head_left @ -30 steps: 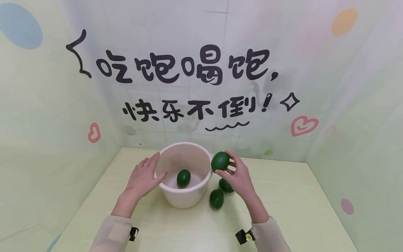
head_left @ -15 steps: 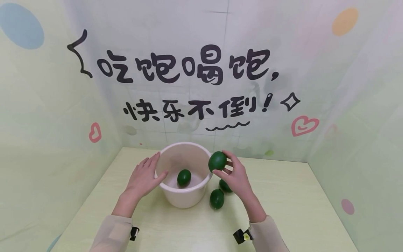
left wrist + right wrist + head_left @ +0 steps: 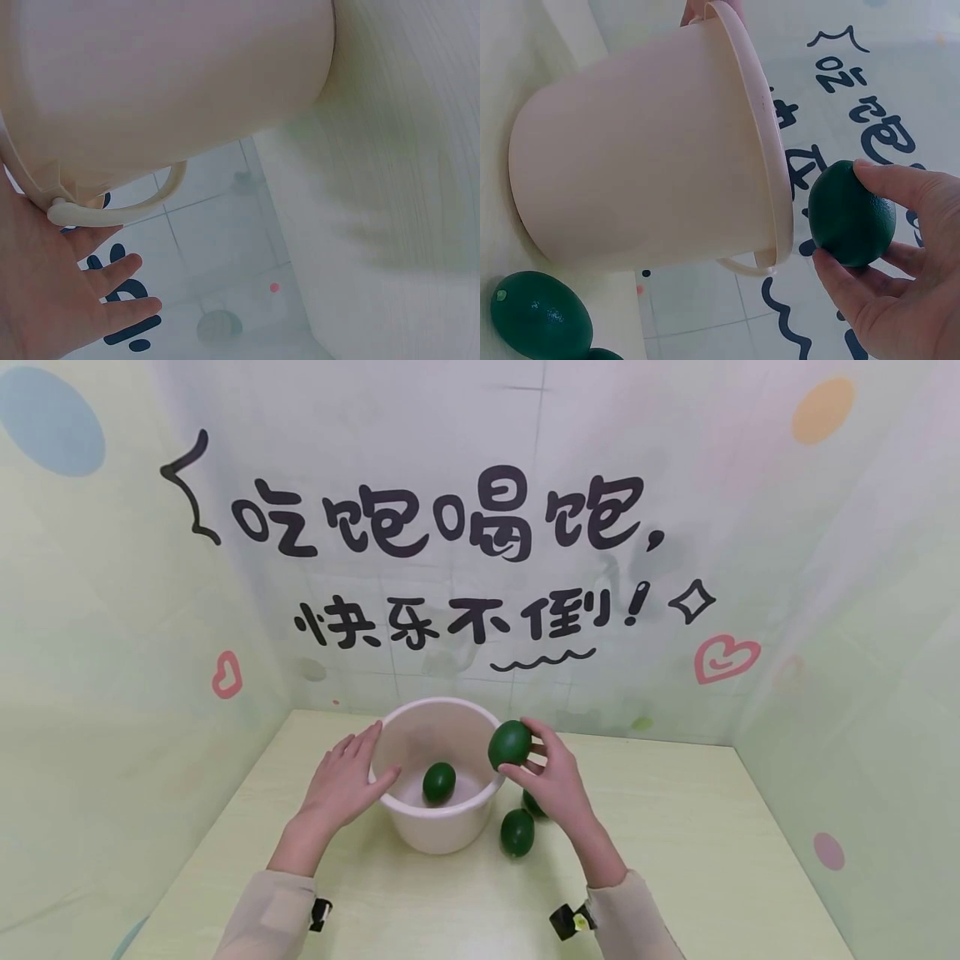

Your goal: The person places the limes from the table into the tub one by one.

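A dark green avocado [image 3: 510, 745] is pinched by my right hand [image 3: 557, 777] at the right rim of the pale pink bucket [image 3: 438, 831]. In the right wrist view, thumb and fingertips grip this avocado [image 3: 851, 214] just beyond the bucket's rim, apart from it. My left hand [image 3: 341, 781] rests against the bucket's left rim, its fingers straight along the outside and its thumb over the edge. A second avocado [image 3: 439, 783] lies inside on the bottom. On the table, another avocado [image 3: 517, 832] sits right of the bucket, with one more [image 3: 533, 803] partly hidden behind my right hand.
The light wooden table [image 3: 660, 827] is enclosed by printed curtain walls [image 3: 480, 427] at the back and both sides. A curved bucket handle [image 3: 120, 214] hangs at the rim beside the left hand.
My right hand has moved slightly left with the avocado, bringing it from beside the bucket to over its right rim. The left hand and bucket have stayed in place.
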Demonstrator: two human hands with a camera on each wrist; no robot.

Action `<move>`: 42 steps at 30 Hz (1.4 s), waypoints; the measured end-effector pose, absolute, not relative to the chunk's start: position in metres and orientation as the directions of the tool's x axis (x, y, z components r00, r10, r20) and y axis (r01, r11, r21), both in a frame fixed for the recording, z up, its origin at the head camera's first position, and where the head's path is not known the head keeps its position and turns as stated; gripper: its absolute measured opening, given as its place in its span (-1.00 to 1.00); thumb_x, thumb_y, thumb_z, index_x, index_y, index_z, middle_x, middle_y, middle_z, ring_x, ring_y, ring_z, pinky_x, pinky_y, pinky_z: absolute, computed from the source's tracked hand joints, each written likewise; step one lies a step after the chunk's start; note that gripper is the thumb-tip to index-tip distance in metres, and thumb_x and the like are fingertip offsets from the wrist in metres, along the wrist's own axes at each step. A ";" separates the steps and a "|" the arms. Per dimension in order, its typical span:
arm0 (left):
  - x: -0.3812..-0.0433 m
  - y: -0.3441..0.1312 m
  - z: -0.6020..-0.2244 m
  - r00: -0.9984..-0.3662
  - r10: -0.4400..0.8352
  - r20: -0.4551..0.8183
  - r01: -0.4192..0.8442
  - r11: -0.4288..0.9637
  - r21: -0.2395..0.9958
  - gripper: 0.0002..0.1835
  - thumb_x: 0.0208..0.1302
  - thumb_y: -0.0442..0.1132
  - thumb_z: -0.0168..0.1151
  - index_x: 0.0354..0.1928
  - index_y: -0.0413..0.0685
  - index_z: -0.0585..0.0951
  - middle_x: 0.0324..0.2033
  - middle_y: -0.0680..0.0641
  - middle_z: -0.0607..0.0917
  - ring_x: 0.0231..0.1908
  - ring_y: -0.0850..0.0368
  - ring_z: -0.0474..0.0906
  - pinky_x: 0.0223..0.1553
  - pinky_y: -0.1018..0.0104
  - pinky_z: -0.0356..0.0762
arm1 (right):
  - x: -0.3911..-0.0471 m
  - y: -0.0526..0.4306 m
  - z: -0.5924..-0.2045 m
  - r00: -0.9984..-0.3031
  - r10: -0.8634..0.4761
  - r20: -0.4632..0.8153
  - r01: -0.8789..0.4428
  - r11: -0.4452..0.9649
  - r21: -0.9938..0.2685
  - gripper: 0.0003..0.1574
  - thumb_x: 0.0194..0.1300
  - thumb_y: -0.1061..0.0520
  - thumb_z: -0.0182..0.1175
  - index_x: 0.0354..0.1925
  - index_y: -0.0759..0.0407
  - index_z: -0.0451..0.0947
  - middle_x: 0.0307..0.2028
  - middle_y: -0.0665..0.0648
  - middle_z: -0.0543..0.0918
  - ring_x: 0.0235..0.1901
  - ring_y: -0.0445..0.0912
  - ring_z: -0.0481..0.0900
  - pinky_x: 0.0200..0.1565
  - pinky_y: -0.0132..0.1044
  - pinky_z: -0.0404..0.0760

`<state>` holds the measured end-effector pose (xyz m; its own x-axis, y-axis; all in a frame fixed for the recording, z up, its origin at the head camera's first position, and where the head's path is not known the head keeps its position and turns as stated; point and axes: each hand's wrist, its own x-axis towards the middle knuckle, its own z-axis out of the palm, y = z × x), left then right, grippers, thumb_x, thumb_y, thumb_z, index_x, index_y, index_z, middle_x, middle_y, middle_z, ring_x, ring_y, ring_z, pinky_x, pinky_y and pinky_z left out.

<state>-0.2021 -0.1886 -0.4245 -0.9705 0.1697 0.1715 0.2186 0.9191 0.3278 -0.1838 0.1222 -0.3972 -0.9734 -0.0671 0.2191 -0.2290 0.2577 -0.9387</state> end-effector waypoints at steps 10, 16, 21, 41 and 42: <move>-0.203 -0.189 -0.427 -0.970 0.169 0.176 0.219 0.920 0.325 -0.11 0.38 0.24 0.02 0.56 -0.14 0.08 0.48 -0.23 0.28 0.42 -0.36 0.19 0.38 -0.41 0.15 | -0.184 0.116 -0.399 -0.971 -0.078 0.227 -0.240 0.270 -0.933 -0.09 0.12 0.21 0.48 0.38 0.24 0.33 0.31 0.29 0.45 0.18 0.22 0.56 0.11 -0.02 0.67; -0.203 -0.189 -0.427 -0.969 0.169 0.179 0.221 0.918 0.329 -0.11 0.38 0.24 0.02 0.55 -0.14 0.08 0.48 -0.23 0.29 0.42 -0.35 0.20 0.38 -0.40 0.17 | -0.184 0.113 -0.400 -0.970 -0.085 0.229 -0.244 0.265 -0.933 -0.08 0.11 0.23 0.48 0.38 0.24 0.32 0.31 0.29 0.45 0.17 0.22 0.56 0.10 -0.05 0.68; -0.203 -0.189 -0.426 -0.968 0.171 0.182 0.223 0.918 0.327 -0.11 0.38 0.24 0.02 0.55 -0.15 0.09 0.48 -0.23 0.29 0.42 -0.35 0.20 0.37 -0.40 0.19 | -0.184 0.111 -0.400 -0.972 -0.089 0.217 -0.234 0.265 -0.936 -0.07 0.10 0.23 0.49 0.39 0.21 0.32 0.32 0.25 0.45 0.16 0.19 0.56 0.10 -0.08 0.68; -0.203 -0.189 -0.426 -0.966 0.175 0.189 0.230 0.917 0.327 -0.11 0.37 0.23 0.04 0.55 -0.17 0.10 0.47 -0.25 0.29 0.41 -0.37 0.21 0.37 -0.38 0.21 | -0.185 0.098 -0.396 -0.970 -0.116 0.216 -0.238 0.240 -0.941 -0.08 0.11 0.25 0.48 0.38 0.21 0.32 0.31 0.24 0.46 0.17 0.19 0.56 0.08 -0.12 0.70; -0.203 -0.189 -0.426 -0.966 0.175 0.189 0.230 0.917 0.327 -0.11 0.37 0.22 0.04 0.55 -0.17 0.10 0.47 -0.25 0.29 0.41 -0.37 0.21 0.37 -0.38 0.21 | -0.185 0.097 -0.396 -0.970 -0.116 0.215 -0.237 0.242 -0.941 -0.08 0.11 0.24 0.48 0.39 0.21 0.32 0.31 0.24 0.46 0.17 0.19 0.56 0.08 -0.12 0.70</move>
